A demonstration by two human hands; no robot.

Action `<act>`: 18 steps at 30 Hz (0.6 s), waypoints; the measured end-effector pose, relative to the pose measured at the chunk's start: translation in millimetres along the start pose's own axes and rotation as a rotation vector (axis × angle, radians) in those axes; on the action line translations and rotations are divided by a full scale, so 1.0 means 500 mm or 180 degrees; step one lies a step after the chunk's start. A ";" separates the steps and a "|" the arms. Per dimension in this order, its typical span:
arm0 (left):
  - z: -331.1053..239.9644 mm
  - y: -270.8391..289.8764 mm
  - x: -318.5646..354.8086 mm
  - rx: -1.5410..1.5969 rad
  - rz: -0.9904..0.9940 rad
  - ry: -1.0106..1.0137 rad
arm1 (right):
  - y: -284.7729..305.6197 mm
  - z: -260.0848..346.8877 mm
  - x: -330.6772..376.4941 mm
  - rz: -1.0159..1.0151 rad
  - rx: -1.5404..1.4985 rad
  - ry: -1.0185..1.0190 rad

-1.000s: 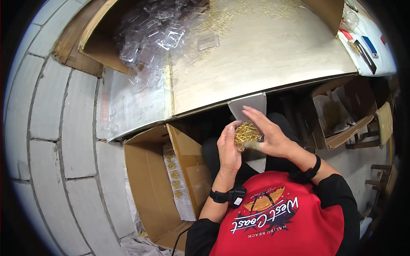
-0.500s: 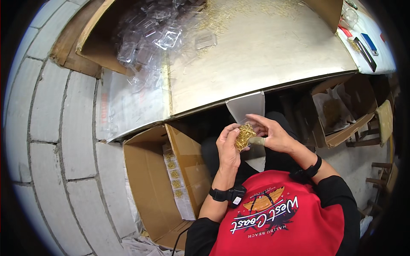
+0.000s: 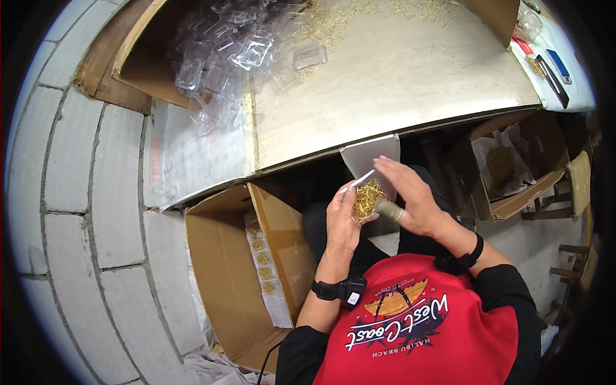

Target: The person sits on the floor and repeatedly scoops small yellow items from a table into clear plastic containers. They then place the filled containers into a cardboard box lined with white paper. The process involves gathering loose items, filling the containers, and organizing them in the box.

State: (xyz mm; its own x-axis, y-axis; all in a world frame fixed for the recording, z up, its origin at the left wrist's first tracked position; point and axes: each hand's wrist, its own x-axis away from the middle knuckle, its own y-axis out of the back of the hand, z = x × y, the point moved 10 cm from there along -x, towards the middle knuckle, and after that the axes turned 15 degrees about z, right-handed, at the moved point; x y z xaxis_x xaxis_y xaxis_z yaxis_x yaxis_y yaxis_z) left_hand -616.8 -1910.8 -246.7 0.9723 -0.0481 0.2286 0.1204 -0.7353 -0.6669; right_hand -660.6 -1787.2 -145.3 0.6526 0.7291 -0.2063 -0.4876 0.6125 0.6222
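Observation:
My left hand grips a small clear plastic box heaped with thin gold-coloured pins. A pale thin edge, perhaps the lid, stands up at the far side of the box. Beside it on the right is my right hand, its fingers stretched out and together, with nothing seen in them. Its thumb wears a tan wrap and points at the pins, slightly smeared by motion; whether it touches them I cannot tell. Both hands are over my lap, just below the table's near edge.
Clear empty boxes are piled on the table at the far left, with loose gold pins behind. A carton holding filled boxes stands at lower left. Another carton with a lined bag sits right, below the table.
My right hand has drawn slightly right and away from the box, fingers straightening upward. The box has tilted, and a pale edge now shows at its far side.

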 end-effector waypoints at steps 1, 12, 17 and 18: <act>0.001 -0.004 -0.004 0.0068 0.0044 -0.0046 | -0.004 0.024 -0.005 0.0071 0.0207 0.0057; -0.100 -0.025 -0.001 0.0097 -0.0011 -0.0339 | 0.011 0.072 -0.050 -0.0040 0.0182 0.0443; -0.245 0.024 0.043 -0.0498 -0.0353 -0.0424 | 0.040 0.071 -0.063 -0.0407 -0.0103 0.0330; -0.277 0.041 0.063 -0.0546 -0.0418 -0.0515 | 0.027 0.062 -0.067 -0.0374 -0.0154 0.0204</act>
State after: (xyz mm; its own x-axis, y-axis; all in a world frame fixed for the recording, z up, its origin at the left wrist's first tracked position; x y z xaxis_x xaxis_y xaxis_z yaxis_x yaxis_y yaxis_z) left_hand -611.7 -2021.0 -154.8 0.9716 0.1538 0.1798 0.2254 -0.8326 -0.5060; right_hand -671.1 -1812.8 -106.7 0.6691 0.6686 -0.3244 -0.4384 0.7076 0.5541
